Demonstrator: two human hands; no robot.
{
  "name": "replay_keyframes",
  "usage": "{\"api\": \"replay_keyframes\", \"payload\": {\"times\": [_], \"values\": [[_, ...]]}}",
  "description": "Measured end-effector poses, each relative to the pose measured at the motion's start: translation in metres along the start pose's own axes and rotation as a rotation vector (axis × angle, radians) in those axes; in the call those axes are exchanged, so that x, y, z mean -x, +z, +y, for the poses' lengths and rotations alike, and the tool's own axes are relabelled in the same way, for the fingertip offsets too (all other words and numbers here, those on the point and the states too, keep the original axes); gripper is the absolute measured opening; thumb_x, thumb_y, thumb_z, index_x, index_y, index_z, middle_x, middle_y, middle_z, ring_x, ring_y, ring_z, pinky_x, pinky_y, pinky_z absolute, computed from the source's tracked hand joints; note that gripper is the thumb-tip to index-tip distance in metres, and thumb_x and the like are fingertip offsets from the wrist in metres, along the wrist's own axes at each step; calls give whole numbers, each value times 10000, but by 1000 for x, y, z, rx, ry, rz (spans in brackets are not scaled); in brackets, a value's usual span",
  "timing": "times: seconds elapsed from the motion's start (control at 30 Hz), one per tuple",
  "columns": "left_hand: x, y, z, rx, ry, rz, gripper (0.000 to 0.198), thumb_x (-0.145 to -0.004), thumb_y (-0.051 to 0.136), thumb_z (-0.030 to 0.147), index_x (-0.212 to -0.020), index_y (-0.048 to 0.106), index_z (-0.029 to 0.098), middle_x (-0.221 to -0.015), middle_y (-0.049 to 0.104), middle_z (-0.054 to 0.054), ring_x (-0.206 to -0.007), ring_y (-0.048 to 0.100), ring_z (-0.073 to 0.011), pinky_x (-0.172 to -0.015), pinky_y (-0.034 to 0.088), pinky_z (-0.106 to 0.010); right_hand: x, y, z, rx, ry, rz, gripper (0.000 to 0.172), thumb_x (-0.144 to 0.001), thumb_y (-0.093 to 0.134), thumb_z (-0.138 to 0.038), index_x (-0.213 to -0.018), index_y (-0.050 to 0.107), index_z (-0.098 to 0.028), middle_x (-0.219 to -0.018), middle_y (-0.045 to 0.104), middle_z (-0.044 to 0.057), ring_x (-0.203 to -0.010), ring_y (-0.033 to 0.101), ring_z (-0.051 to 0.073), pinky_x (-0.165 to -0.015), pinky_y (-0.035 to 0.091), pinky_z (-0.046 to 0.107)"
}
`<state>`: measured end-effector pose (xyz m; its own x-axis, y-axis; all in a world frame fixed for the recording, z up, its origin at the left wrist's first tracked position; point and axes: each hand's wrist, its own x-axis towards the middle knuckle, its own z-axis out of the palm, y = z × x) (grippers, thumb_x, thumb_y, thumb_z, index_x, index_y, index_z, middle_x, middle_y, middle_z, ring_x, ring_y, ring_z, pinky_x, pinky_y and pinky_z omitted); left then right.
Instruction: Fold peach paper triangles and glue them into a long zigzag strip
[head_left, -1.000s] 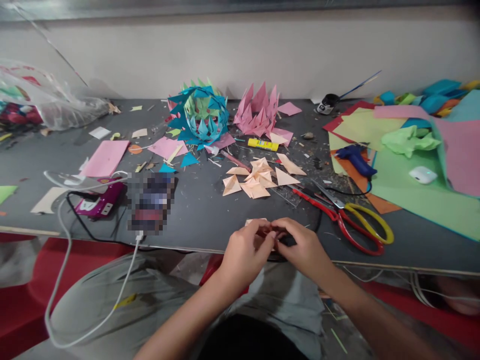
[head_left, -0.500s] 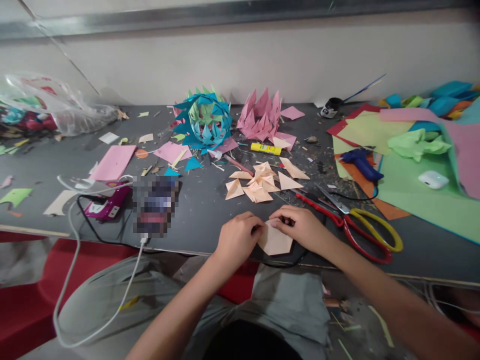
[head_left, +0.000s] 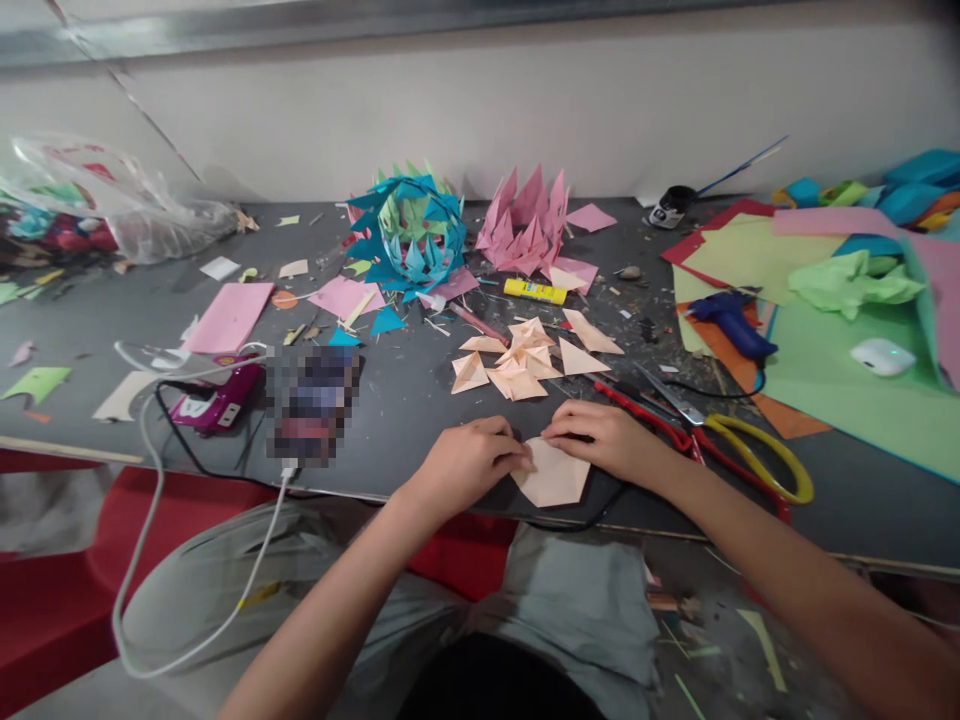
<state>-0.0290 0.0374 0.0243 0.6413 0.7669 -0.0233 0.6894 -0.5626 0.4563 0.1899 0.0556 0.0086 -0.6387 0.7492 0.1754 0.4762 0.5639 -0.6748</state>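
A folded peach paper [head_left: 555, 478] lies at the table's front edge between my hands. My left hand [head_left: 471, 462] has its fingertips closed on the paper's left upper edge. On its upper right edge, my right hand [head_left: 604, 437] grips with bent, closed fingers. Just beyond them is a cluster of folded peach paper pieces [head_left: 517, 372], some triangular. Close by my right forearm lie red-and-yellow-handled scissors [head_left: 694, 420].
A teal spiky paper ring [head_left: 420, 240] and a pink one [head_left: 523, 225] stand at the back, near a yellow glue stick [head_left: 535, 291]. Rightward are a blue glue gun [head_left: 731, 325] and coloured sheets [head_left: 825, 390]. Leftward lie a phone [head_left: 311, 405] and purple power strip [head_left: 221, 398].
My hands have spread slightly apart along the upper edge of the peach paper, showing more of it. The view has shifted slightly.
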Motion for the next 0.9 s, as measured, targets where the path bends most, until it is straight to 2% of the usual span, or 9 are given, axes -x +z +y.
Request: {"api": "replay_keyframes", "payload": {"times": [0.13, 0.27, 0.43, 0.73, 0.9], "values": [[-6, 8, 0, -25, -36, 94, 159, -874, 505, 274, -862, 648, 207, -823, 641, 12, -797, 608, -117, -569, 383, -172, 2, -3, 4, 10, -55, -49, 297, -898, 422, -326, -914, 685, -190, -859, 621, 80, -803, 601, 165, -763, 484, 296], [-5, 13, -1, -121, 22, 138, 188, -890, 479, 277, -989, 637, 255, -823, 631, 13, -768, 600, -117, -543, 369, -177, 4, -5, 7, 40, -92, -70, 322, -908, 399, -325, -929, 688, -183, -880, 621, 91, -828, 594, 173, -776, 482, 306], [-1, 14, -1, -207, 58, 129, 257, -921, 413, 307, -979, 657, 255, -801, 610, -5, -726, 574, -109, -519, 355, -173, 5, -5, 7, 99, -97, -93, 331, -915, 373, -316, -950, 684, -207, -886, 621, 84, -847, 589, 175, -786, 483, 313], [-1, 11, 3, -346, 80, 80, 235, -919, 419, 271, -1005, 635, 245, -804, 583, -11, -701, 548, -118, -495, 355, -193, 1, -7, 8, 284, -183, -193, 346, -921, 343, -270, -1023, 668, -208, -913, 616, 86, -844, 571, 181, -785, 472, 316], [-1, 10, 4, -378, 90, 90, 226, -915, 422, 281, -970, 639, 248, -774, 577, -5, -676, 539, -131, -469, 318, -212, 2, -9, 3, 306, -158, -174, 321, -904, 389, -281, -1040, 669, -204, -882, 592, 84, -809, 562, 183, -757, 461, 320]]}}
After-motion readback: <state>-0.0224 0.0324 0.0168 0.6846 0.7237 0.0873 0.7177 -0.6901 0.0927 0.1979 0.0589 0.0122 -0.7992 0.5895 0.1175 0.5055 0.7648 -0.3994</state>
